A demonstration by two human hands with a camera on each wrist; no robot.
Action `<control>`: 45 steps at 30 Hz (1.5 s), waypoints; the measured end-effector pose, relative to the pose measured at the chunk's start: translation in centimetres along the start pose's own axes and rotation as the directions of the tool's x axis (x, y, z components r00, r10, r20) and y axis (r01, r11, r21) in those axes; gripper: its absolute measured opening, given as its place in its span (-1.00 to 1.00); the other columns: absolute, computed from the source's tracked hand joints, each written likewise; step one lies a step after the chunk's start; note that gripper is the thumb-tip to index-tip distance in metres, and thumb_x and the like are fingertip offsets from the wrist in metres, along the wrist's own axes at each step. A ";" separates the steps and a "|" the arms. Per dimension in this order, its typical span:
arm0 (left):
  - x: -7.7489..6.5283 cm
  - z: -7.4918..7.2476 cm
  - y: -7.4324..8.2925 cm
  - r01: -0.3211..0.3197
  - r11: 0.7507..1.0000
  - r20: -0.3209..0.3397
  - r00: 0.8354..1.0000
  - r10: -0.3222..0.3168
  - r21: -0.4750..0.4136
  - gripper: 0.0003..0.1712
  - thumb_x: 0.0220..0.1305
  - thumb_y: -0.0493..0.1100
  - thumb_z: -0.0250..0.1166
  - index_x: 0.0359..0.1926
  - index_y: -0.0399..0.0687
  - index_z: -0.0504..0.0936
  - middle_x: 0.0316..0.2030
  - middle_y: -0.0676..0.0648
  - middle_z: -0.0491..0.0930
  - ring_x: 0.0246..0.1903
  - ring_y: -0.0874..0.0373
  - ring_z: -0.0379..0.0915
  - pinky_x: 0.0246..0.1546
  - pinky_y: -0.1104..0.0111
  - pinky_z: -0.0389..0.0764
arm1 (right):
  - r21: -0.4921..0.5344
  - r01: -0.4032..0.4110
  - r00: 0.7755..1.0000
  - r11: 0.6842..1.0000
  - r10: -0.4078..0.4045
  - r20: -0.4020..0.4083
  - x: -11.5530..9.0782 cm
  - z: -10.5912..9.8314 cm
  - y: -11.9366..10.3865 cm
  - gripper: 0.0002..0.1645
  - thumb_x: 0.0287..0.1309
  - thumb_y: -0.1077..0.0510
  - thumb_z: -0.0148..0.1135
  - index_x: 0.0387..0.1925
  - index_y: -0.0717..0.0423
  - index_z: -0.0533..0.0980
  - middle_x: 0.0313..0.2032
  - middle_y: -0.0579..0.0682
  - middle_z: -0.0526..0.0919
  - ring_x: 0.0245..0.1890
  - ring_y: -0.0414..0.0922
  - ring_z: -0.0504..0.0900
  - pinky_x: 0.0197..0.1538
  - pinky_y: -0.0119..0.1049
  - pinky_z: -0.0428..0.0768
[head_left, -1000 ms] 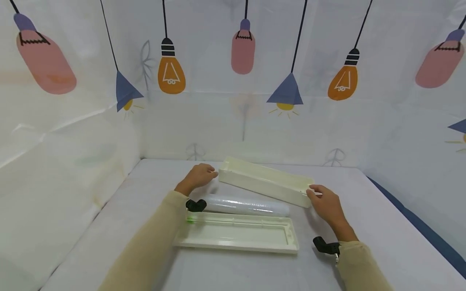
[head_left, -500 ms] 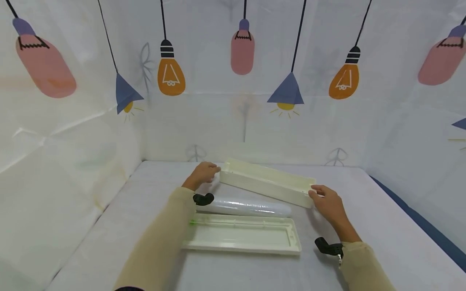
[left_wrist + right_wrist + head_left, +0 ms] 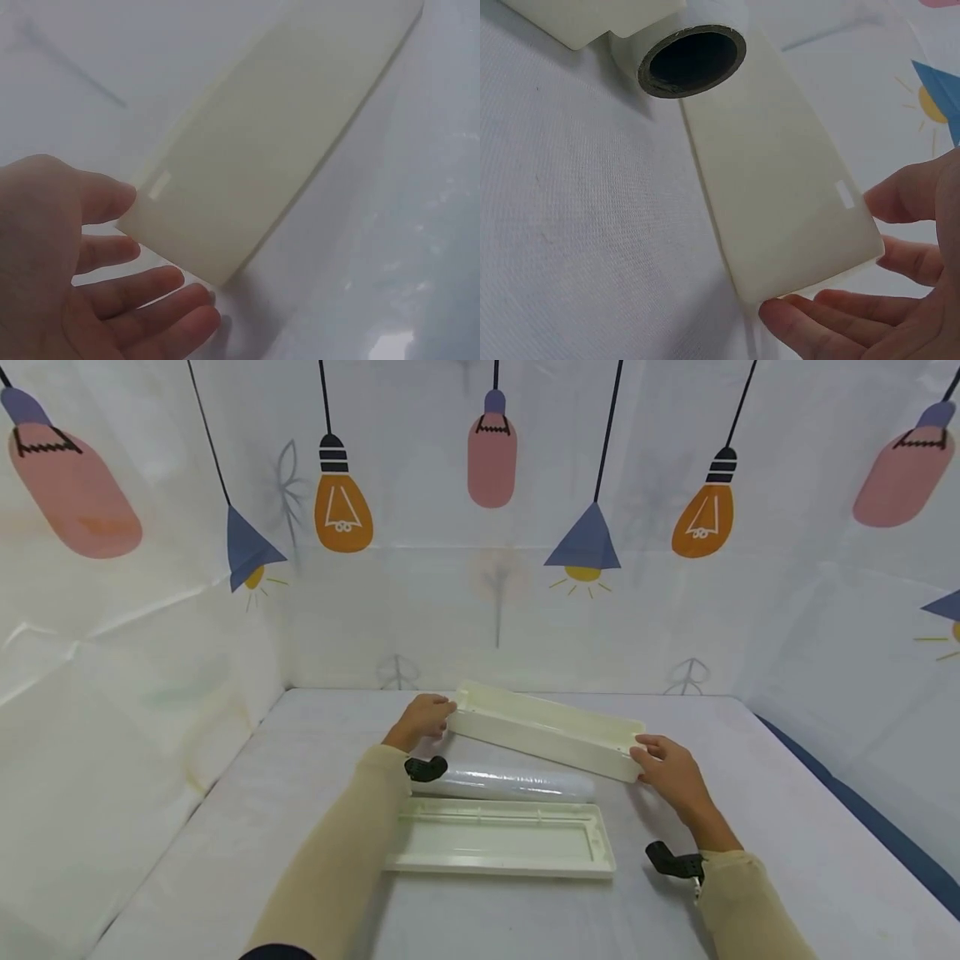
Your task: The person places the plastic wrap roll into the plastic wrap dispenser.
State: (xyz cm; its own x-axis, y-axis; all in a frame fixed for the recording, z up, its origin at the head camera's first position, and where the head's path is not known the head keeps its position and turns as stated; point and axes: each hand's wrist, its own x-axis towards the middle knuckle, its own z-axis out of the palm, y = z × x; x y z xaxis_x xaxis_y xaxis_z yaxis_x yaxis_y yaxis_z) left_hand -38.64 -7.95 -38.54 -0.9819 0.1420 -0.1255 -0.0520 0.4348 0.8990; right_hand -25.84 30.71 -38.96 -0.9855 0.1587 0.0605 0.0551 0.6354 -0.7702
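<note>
A long, open-topped cream plastic box (image 3: 547,739) stands slanted at the back of the table. My left hand (image 3: 424,718) holds its left end, thumb (image 3: 112,201) at the top corner and fingers loosely spread along the end wall. At the right end my right hand (image 3: 673,772) grips the box, thumb (image 3: 907,196) at one corner and fingertips (image 3: 787,319) along the end. In front of it lies a roll of clear plastic film (image 3: 517,782); its hollow core shows in the right wrist view. Nearest to me is a shallow cream cover (image 3: 498,843), inner side up.
The white-covered table (image 3: 517,918) meets a white cloth wall (image 3: 420,610) printed with lamps at the back. Black wrist mounts stick out below each hand, the left one (image 3: 426,768) close over the film roll. A dark blue strip (image 3: 870,806) runs along the right edge.
My left hand has moved slightly right and reached the box's left end. The right hand and the box hold nearly the same place; the cover and roll lie where they were.
</note>
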 end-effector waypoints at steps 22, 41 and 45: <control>0.4 0.0 0.0 0.025 0.997 0.042 0.999 -0.022 -0.074 -0.35 0.48 -0.09 0.06 0.54 0.02 0.23 0.33 -0.26 0.39 0.15 -0.12 0.46 0.16 0.10 0.54 | 0.210 -0.111 0.992 0.971 0.094 0.089 0.6 0.2 0.5 -0.27 0.49 0.00 0.07 0.47 0.30 0.14 0.40 0.47 0.19 0.24 0.28 0.47 0.04 -0.18 0.66; 1.4 -0.3 0.0 0.041 0.985 0.062 0.998 -0.031 -0.170 -0.40 0.45 -0.15 0.11 0.47 -0.08 0.33 0.23 -0.25 0.49 0.06 -0.08 0.50 0.20 0.10 0.50 | 0.230 -0.140 0.986 0.963 0.115 0.119 0.7 -0.4 0.0 -0.04 0.46 0.01 0.13 0.54 0.38 -0.14 0.40 0.51 0.16 0.28 0.30 0.42 0.09 -0.14 0.63; 1.4 -0.1 0.1 0.048 0.986 0.058 0.998 -0.039 -0.159 -0.41 0.46 -0.13 0.12 0.47 -0.07 0.34 0.23 -0.25 0.50 0.05 -0.06 0.51 0.20 0.10 0.50 | 0.223 -0.114 0.988 0.968 0.087 0.127 0.5 -0.4 -0.1 -0.12 0.46 0.06 0.13 0.50 0.46 -0.04 0.37 0.50 0.23 0.25 0.29 0.44 0.10 -0.10 0.63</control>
State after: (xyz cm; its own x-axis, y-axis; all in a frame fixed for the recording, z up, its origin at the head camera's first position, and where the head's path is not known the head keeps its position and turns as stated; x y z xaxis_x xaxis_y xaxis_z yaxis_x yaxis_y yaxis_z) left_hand -40.06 -7.85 -38.57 -0.9669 0.1760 -0.1847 -0.1274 0.2940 0.9473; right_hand -26.31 31.06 -38.61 -0.9894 0.1158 -0.0879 0.1296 0.4289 -0.8940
